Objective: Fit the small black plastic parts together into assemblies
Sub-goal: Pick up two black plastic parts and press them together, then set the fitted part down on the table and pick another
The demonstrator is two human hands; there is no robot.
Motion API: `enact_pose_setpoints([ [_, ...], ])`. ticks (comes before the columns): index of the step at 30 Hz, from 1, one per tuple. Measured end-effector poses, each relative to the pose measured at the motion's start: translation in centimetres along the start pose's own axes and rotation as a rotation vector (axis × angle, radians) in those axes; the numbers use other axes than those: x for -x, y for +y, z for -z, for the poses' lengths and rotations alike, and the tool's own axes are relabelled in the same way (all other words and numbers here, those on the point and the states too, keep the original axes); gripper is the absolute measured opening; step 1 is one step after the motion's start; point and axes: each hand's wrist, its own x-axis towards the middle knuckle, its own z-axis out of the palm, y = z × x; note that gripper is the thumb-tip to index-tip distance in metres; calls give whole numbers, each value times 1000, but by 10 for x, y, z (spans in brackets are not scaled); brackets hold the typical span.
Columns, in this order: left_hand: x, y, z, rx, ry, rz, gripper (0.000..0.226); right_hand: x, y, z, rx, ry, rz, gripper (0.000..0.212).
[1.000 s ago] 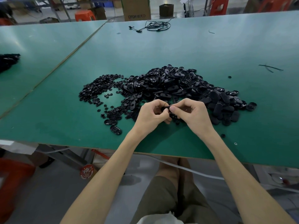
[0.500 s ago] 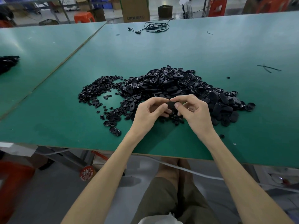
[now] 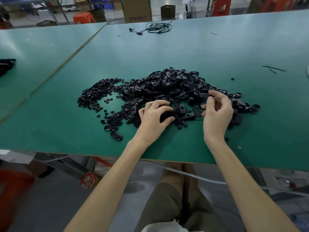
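A heap of black oval plastic shells (image 3: 175, 84) lies mid-table, with a spread of small round black parts (image 3: 93, 94) to its left. My left hand (image 3: 153, 119) rests at the heap's near edge, fingers and thumb curled round a black part (image 3: 165, 116). My right hand (image 3: 217, 113) hovers over the heap's right side, fingertips curled and pinching a black oval part (image 3: 211, 97). Two loose oval shells (image 3: 116, 136) lie near the front, left of my left hand.
The green table (image 3: 167, 52) ends just below my wrists. A second green table (image 3: 33, 47) adjoins on the left, holding a black stack (image 3: 6, 65). A coiled black cable (image 3: 157, 28) lies far back; thin black strips (image 3: 272, 68) lie at right.
My hands were pressed together over one part. They have separated: the right hand moved right over the heap, the left lowered to the table with a black part.
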Motion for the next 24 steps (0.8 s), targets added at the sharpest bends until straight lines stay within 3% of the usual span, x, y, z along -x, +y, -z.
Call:
enact_pose_setpoints([
  [5, -1, -1, -1, 66, 44, 24, 12, 0, 1, -2, 19, -27, -19, 36],
  [8, -3, -1, 1, 154, 124, 72, 11, 1, 1, -2, 105, -154, 55, 24],
  [11, -4, -3, 5, 489, 225, 226, 17, 5, 0, -6, 232, -457, 219, 11],
  [14, -6, -11, 9, 910, 325, 420, 23, 11, 4, -12, 412, -700, 360, 16],
  [16, -7, -14, 11, 1031, 370, 471, 21, 13, 8, -13, 507, -780, 378, 24],
  [21, -5, -9, 8, 975, 305, 349, 3, 14, 9, -15, 548, -774, 430, 14],
  [24, -4, -7, 9, 945, 269, 297, 5, 16, 6, -15, 561, -778, 458, 10],
])
